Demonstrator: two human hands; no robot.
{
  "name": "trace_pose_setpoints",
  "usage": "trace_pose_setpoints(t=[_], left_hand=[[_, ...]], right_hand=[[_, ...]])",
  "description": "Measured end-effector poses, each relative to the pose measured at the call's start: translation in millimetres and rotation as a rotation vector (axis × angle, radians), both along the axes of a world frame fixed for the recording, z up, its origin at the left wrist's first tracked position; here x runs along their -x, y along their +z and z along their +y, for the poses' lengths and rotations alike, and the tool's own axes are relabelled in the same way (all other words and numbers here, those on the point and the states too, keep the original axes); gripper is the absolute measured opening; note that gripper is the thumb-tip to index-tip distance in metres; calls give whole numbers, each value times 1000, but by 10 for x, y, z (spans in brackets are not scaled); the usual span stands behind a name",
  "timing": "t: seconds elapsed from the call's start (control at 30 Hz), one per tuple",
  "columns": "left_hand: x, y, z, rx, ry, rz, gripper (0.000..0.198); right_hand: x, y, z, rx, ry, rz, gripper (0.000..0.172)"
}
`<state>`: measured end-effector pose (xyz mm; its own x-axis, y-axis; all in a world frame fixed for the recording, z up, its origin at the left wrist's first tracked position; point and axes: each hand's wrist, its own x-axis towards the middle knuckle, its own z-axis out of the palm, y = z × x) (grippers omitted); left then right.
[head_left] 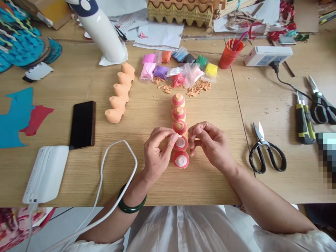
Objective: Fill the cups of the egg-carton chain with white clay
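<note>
My left hand (pixel 159 152) pinches a small white bit of clay (pixel 180 136) between thumb and forefinger, over a row of rounded pieces. The nearest piece (pixel 181 159) has a red-pink ring and a white patch on top, as does the one behind it (pixel 180 142). Farther back, a piece with an orange-brown top (pixel 179 126) is followed by two with orange knobs (pixel 179 112). Right of the row, my right hand (pixel 210 145) has its fingers curled and its fingertips close together; whether anything is between them is hidden.
Orange shell-like cups (pixel 117 103) line up at left. Bagged coloured clay (pixel 161 71) and orange shavings (pixel 198 88) lie behind the row. Scissors (pixel 267 150) are at right, a phone (pixel 82 124) and looped white cable (pixel 102 175) at left. A red cup (pixel 229 57) holds sticks.
</note>
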<state>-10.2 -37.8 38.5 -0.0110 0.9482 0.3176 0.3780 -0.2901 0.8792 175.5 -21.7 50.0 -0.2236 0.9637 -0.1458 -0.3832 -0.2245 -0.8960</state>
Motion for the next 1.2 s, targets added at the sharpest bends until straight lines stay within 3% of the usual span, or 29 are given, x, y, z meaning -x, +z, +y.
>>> trace_pose_setpoints(t=[0.17,0.3,0.5,0.57,0.7,0.83,0.9,1.03,1.2], left_hand=[[-9,24,-1,-17,-13,11,26],[-12,44,6,-66,-17,56,25],[-42,82,-14,-200,-58,141,24],[-43,97,-19,-245,-74,178,27],[10,85,12,-195,-39,204,38],[101,-5,78,60,138,162,24],[130,-49,90,209,119,210,25],[135,-80,66,353,30,232,33],[113,-44,66,501,-96,-114,38]], right_hand=[[12,51,-34,8,41,-25,36],[17,44,-53,-71,83,-90,28],[46,-45,-108,-591,-40,-458,7],[53,-46,-125,-658,-74,-506,8],[55,-26,-107,-498,-78,-445,22],[31,-104,1,-124,-192,-350,38],[23,-173,55,-8,-225,-330,44],[44,-259,83,34,-214,-297,53],[70,-222,35,25,-166,-275,52]])
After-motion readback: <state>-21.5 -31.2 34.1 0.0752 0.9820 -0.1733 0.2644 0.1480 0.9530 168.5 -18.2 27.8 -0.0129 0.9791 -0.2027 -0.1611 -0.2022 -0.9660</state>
